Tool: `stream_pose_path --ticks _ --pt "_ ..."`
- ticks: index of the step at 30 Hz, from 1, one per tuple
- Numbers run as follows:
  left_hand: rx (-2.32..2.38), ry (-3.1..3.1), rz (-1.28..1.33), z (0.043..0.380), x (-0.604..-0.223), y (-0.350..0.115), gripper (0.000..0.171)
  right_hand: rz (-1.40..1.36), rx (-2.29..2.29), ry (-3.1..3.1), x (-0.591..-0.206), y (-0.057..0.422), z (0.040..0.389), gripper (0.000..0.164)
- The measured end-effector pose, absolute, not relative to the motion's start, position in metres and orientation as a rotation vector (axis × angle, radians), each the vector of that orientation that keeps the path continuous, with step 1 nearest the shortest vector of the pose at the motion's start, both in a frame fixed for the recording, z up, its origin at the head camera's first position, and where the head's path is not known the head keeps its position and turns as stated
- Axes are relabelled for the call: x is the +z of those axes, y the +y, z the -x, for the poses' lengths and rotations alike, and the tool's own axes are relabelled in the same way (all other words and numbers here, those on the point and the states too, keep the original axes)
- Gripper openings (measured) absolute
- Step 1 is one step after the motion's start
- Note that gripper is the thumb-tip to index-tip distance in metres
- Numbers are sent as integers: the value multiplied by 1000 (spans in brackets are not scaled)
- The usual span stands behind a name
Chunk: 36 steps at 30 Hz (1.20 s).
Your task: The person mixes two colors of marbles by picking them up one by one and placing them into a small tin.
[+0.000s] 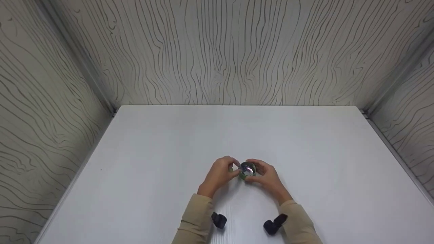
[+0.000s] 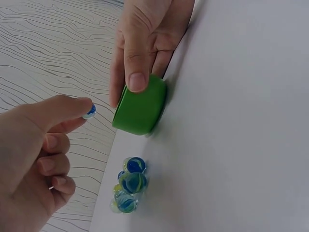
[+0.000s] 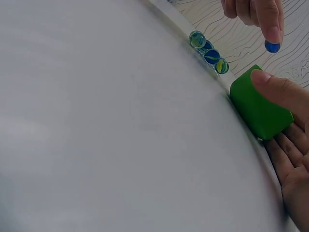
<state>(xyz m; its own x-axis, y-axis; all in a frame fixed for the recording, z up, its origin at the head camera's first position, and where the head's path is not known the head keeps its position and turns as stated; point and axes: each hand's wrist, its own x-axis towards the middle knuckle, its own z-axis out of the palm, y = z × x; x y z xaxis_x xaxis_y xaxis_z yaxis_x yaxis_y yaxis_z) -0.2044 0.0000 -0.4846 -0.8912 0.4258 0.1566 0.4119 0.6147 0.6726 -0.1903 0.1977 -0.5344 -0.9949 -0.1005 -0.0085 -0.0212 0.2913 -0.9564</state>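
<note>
My left hand (image 1: 219, 171) pinches a blue glass marble (image 3: 272, 46) between thumb and fingertip, just above and left of the rim of a small green bowl (image 2: 141, 107). The bowl sits on the white table, and its shiny silvery inside (image 1: 248, 169) shows in the head view. From the right, my right hand (image 1: 267, 176) grips the bowl, thumb on the near side and fingers round the far side. Several blue, green and yellow swirled glass marbles (image 2: 132, 182) lie clustered on the table beside the bowl; in the head view my left hand mostly hides them.
The white table (image 1: 152, 142) spreads out on all sides of the hands. Wood-grain patterned panels (image 1: 217, 54) rise behind it and at both sides. Black camera mounts (image 1: 219, 221) stick out from the sleeves at each wrist.
</note>
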Motion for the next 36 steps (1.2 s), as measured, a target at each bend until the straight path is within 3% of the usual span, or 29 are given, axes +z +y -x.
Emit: stream_pose_path --ticks 36 --pt "1047 2792 -655 210 -490 17 17 110 -1837 2455 -538 200 190 63"
